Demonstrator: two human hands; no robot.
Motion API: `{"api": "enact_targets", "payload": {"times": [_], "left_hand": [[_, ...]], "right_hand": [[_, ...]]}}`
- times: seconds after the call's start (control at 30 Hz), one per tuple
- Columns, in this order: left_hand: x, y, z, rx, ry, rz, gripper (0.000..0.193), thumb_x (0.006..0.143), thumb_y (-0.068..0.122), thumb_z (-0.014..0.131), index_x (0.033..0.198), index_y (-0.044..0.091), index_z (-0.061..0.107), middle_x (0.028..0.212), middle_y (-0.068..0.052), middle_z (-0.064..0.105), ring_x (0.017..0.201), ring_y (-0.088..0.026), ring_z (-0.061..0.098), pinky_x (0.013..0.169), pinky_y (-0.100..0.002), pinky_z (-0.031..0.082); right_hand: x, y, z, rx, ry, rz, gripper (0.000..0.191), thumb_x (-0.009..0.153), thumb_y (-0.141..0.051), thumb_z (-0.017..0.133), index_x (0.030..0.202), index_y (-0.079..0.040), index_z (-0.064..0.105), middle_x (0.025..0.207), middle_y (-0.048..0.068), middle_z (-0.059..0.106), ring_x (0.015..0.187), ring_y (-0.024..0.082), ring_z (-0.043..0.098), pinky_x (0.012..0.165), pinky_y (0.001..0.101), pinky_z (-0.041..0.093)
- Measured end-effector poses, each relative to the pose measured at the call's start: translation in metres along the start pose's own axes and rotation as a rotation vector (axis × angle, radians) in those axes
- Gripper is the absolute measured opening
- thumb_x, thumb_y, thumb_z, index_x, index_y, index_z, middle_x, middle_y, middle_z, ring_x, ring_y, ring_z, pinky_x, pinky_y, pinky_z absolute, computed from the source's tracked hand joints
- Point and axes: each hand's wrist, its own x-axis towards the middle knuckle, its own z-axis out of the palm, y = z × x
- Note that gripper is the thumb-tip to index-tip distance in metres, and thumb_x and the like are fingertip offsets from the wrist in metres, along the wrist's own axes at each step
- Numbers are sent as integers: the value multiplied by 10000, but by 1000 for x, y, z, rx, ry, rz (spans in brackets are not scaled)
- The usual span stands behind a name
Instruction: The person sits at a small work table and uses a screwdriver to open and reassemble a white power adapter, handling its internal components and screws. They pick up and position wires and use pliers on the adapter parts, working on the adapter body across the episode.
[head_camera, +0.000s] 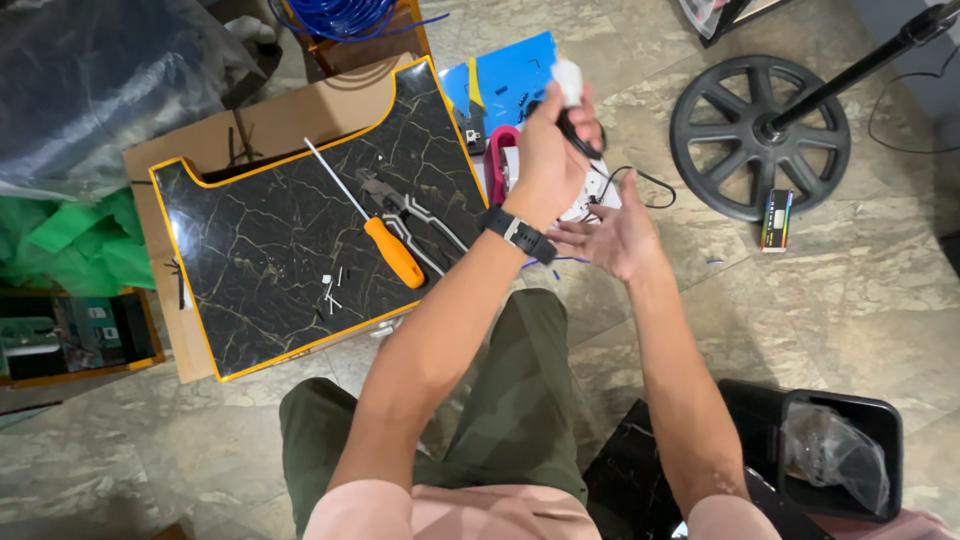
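My left hand (553, 150), with a black watch on its wrist, is raised and closed around a small white plug-like part (567, 80) with a black cable (640, 180) hanging from it. Just below and to the right, my right hand (612, 235) is open, palm up, fingers spread, holding nothing. Both hands hover over the floor beside a black marble-patterned board with an orange edge (250, 240). On that board lie an orange-handled screwdriver (380, 235), a pair of pliers (415, 215) and a few small white bits (331, 290).
A blue sheet (505, 70) and a pink tool (497, 160) lie beyond the hands. A black wheel-shaped stand base (758, 135) with a pole sits at right, a small box (775, 220) beside it. A black bin (835, 450) stands lower right; green plastic (70, 240) at left.
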Motion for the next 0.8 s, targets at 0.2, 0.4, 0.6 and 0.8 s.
{"api": "enact_targets", "payload": {"times": [0.2,0.4,0.6,0.8], "left_hand": [[-16,-19,-15,510,56,-459,433,1095,380,525,940,-12,622,661,-14,576,476,-101,477,478,-301,391],[-36,-33,9,1518,22,9,765,1055,499,314,627,-34,659,495,-124,656,455,-228,690,530,-353,558],[-38,-33,34,1639,99,166,711,1028,551,292,723,67,714,555,-174,685,567,-363,721,597,-467,576],[-36,-28,39,2095,117,374,667,1029,562,340,793,70,724,714,-194,726,695,-438,714,610,-559,547]], "right_hand": [[35,-19,-31,182,-452,-273,520,1129,-553,416,1409,-136,551,1025,20,672,934,249,663,858,473,571],[23,-37,-44,-77,-577,-425,653,965,-627,488,1346,-101,553,1035,60,704,785,213,641,677,362,536],[15,-31,-31,-37,-535,-572,460,1017,-344,727,1384,-123,558,1173,28,658,1064,183,642,938,378,550],[23,-25,-20,113,-371,-476,346,912,-233,715,1213,-112,595,1079,37,678,1026,207,694,903,405,605]]}}
